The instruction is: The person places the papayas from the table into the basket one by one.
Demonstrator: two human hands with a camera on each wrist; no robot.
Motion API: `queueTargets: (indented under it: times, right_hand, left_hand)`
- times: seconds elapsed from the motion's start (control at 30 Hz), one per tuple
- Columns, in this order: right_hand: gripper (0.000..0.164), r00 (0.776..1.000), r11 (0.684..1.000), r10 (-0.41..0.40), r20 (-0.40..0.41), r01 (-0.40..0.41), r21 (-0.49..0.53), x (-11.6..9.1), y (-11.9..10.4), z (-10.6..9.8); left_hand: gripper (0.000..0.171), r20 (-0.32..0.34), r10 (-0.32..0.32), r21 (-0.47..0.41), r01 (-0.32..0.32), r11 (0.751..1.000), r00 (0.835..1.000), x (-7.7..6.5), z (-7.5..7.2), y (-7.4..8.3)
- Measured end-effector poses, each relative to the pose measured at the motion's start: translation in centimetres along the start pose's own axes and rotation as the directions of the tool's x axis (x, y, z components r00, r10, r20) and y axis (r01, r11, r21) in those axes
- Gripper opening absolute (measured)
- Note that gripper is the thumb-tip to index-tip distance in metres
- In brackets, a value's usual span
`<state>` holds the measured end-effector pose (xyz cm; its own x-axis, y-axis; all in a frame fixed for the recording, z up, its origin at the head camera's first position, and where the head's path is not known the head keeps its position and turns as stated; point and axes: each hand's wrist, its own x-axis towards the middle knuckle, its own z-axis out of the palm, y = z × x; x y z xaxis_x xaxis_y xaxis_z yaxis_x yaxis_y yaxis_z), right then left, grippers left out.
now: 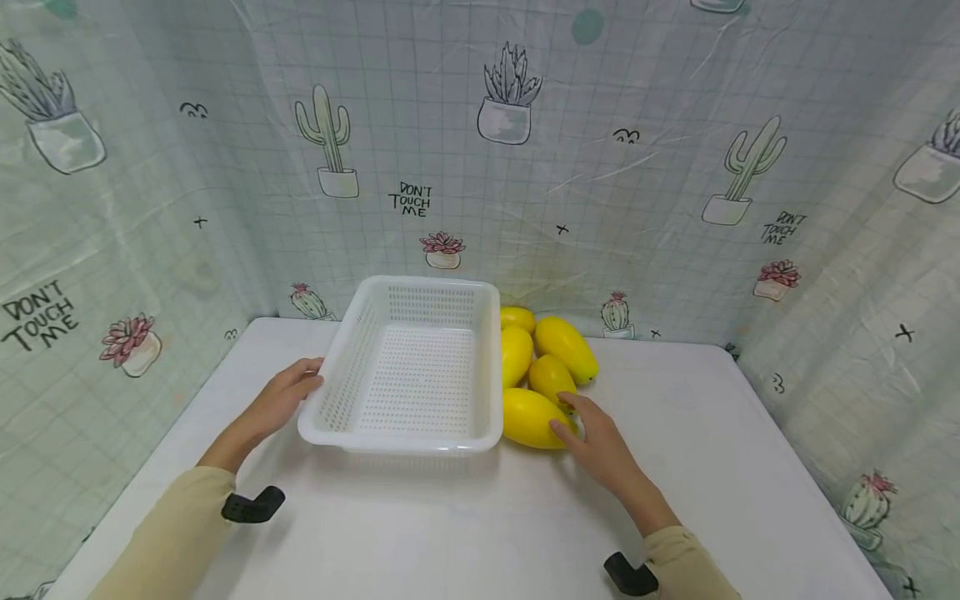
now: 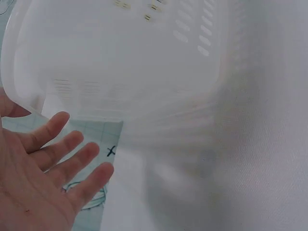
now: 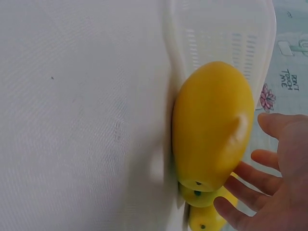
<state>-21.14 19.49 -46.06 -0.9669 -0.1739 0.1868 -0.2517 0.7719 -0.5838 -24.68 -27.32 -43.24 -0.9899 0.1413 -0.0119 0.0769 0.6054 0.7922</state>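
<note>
A white slotted plastic basket (image 1: 402, 447) sits on the table, with no contents visible inside it. My left hand (image 1: 288, 392) is at the basket's left rim, fingers loosely spread; in the left wrist view its thumb passes behind the rim. Several yellow mango-like fruits lie in a cluster along the basket's right side. The nearest large fruit (image 1: 531, 419) lies lengthwise against or close to the basket. My right hand (image 1: 603, 442) is at that fruit's right end, thumb and fingers apart and not wrapped around it. In the right wrist view, a smooth fruit (image 3: 211, 125) fills the middle.
Behind the front fruit lie a smaller fruit (image 1: 551, 377), a long one (image 1: 566, 348) and others partly hidden by the basket. A curtain (image 1: 555, 183) printed with cacti encloses the back and sides of the white table (image 1: 450, 533).
</note>
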Motion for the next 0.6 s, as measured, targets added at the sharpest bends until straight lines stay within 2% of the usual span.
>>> queueTargets:
  times: [0.13,0.37,0.6]
  right_hand:
    - [0.056,1.0,1.0,0.013,0.024,-0.013,-0.004,0.09,-0.07,0.19]
    - [0.056,0.999,1.0,0.022,0.029,-0.022,0.009,0.2,-0.13,0.41]
    - [0.056,1.0,0.999,-0.024,0.006,0.024,0.032,0.18,-0.09,0.72]
  left_hand:
    - [0.047,0.03,-0.005,-0.057,0.006,0.998,1.0,0.06,-0.17,-0.06]
    - [0.045,0.051,-0.011,-0.09,0.015,0.996,0.999,0.17,-0.16,-0.22]
    - [0.046,0.088,-0.018,-0.118,0.029,0.993,0.996,0.45,-0.17,-0.81]
